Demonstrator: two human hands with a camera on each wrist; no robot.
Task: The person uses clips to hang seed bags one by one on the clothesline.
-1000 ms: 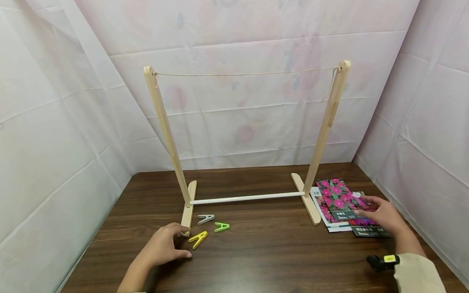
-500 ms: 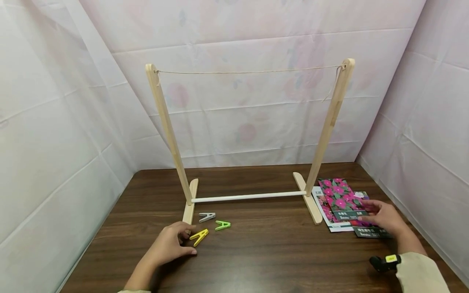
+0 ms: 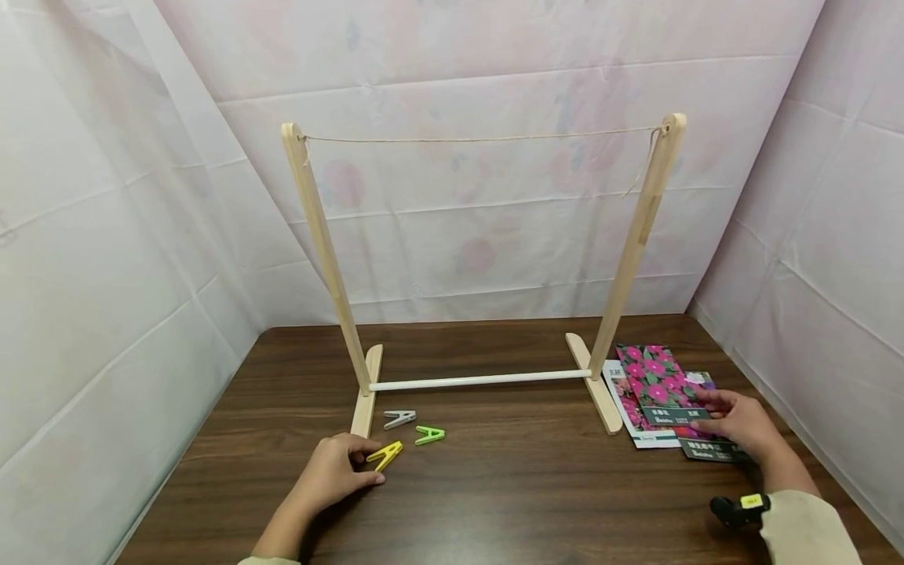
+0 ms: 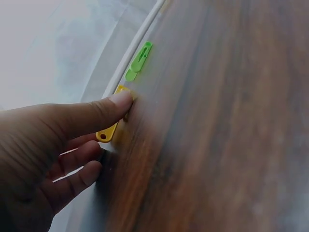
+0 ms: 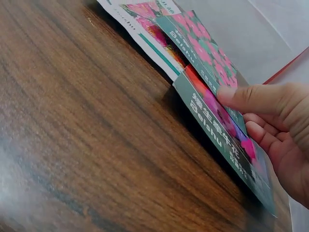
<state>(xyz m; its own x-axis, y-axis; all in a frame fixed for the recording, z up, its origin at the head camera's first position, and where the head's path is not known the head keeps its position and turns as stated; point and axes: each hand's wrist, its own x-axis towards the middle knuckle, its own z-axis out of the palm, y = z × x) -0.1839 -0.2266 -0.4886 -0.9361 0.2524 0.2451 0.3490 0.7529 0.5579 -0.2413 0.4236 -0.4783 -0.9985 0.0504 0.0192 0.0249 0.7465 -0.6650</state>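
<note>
**Grip status: both sides**

My left hand [image 3: 330, 471], the nearer, pinches the yellow clothespin [image 3: 392, 452] just right of my palm, handles inward, long axis slanting away rightward. My right hand [image 3: 741, 422] pinches the top flower packet [image 3: 655, 377].

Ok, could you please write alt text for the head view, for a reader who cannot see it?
A left hand curls thumb and finger around a yellow clip on a brown table, while the right hand grips a flower card. Grey and green clips lie nearby; beyond them stands a wooden frame with string across its top.
</note>
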